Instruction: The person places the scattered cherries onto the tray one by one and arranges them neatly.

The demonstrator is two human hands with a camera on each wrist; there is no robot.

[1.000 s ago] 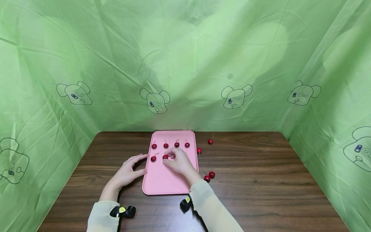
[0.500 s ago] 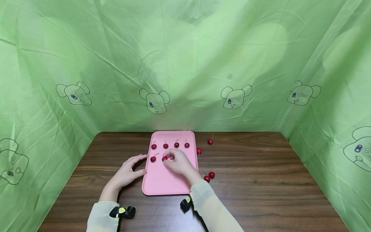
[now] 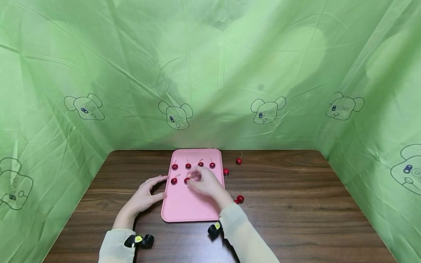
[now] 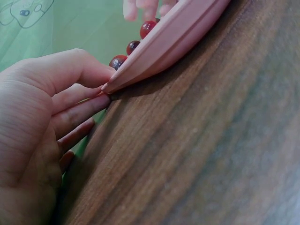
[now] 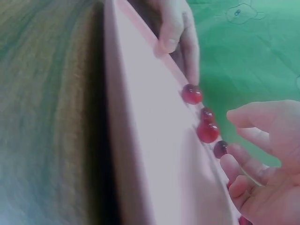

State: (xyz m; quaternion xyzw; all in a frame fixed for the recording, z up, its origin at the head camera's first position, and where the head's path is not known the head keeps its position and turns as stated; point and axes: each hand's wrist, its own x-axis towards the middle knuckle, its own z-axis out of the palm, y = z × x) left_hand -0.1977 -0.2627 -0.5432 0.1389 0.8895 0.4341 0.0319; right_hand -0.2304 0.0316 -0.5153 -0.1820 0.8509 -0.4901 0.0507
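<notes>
A pink tray (image 3: 187,208) lies on the table with glossy red cherries on it. Four cherries would be a row at the far end, so several sit there, including a far-left cherry (image 3: 175,166). Nearer, a cherry (image 3: 174,180) sits by the left rim, with another cherry (image 3: 186,180) to its right. My right hand (image 3: 205,182) hovers just beside that second cherry, thumb and fingers spread apart around nothing, as the right wrist view shows. My left hand (image 3: 143,195) touches the tray's left rim with extended thumb and fingertips; in the left wrist view these fingertips (image 4: 105,75) meet the edge.
On the wooden table (image 3: 296,204), right of the tray, lie loose cherries: one at the back (image 3: 239,161), one cherry (image 3: 226,171) against the right rim, and a cherry (image 3: 240,199) close to another partly behind my right wrist. Green cloth (image 3: 210,73) walls surround the table.
My right hand has let go of the second cherry in the nearer row and drawn slightly right. That cherry sits slightly nearer than a second ago. My left hand has stayed still.
</notes>
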